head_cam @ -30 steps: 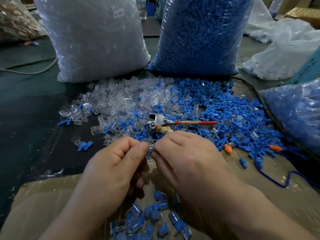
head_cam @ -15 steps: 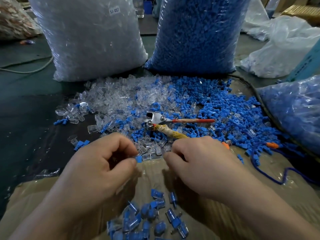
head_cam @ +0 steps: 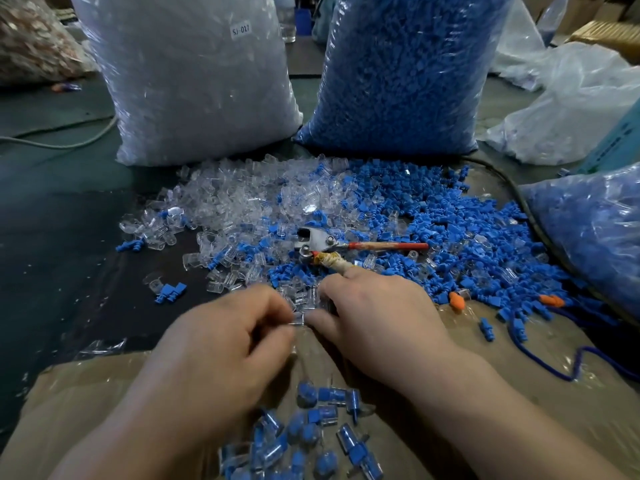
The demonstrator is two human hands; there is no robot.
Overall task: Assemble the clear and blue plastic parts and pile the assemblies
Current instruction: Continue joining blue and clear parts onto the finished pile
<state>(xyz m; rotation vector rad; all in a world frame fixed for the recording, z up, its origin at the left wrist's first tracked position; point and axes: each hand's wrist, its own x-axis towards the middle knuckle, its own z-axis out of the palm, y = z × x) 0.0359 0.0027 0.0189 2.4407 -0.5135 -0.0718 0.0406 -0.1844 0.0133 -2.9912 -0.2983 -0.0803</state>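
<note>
Loose clear caps (head_cam: 242,202) lie heaped at centre left, and loose blue plugs (head_cam: 450,230) spread to the right. My left hand (head_cam: 221,344) and my right hand (head_cam: 377,320) meet at the heap's near edge, fingertips together on a small clear part (head_cam: 299,318). The left hand is blurred. Whether a blue plug sits inside the pinch is hidden. Below the hands, a pile of finished clear-and-blue assemblies (head_cam: 304,434) lies on brown cardboard (head_cam: 86,393).
Pliers (head_cam: 332,245) with red and taped handles lie on the parts just beyond my right hand. A big bag of clear parts (head_cam: 194,81) and one of blue parts (head_cam: 405,71) stand behind. Another filled bag (head_cam: 588,230) sits right, a blue cord (head_cam: 554,368) beside it.
My hands had drawn apart, the left pinching a blue piece. Now they have come together again at the edge of the heap, fingertips on a clear part.
</note>
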